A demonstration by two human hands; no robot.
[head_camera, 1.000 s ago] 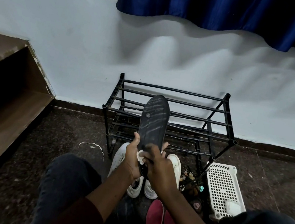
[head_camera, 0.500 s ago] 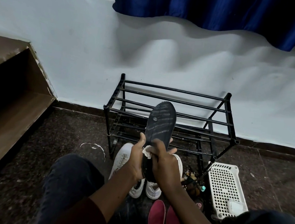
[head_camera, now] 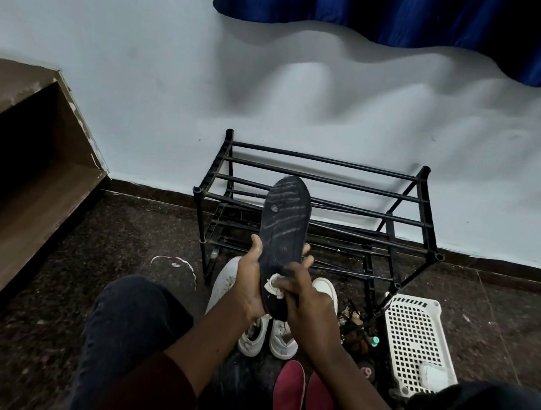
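Dark speckled floor meets a white wall, where one black shoe rack stands. Before it the left hand grips one black slipper sole-up in the air, its heel hidden behind the right hand, which pinches a mostly covered white cloth against the sole. Below lie two white sneakers, two red shoes, partly hidden, and one white basket.

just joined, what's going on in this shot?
A seated person is cleaning a black slipper, held up with its sole facing the camera. The left hand grips the slipper near its lower end, and the right hand pinches a small white cloth against the sole. Behind them a black shoe rack stands against the wall. White sneakers, red shoes and a white basket sit on the floor.
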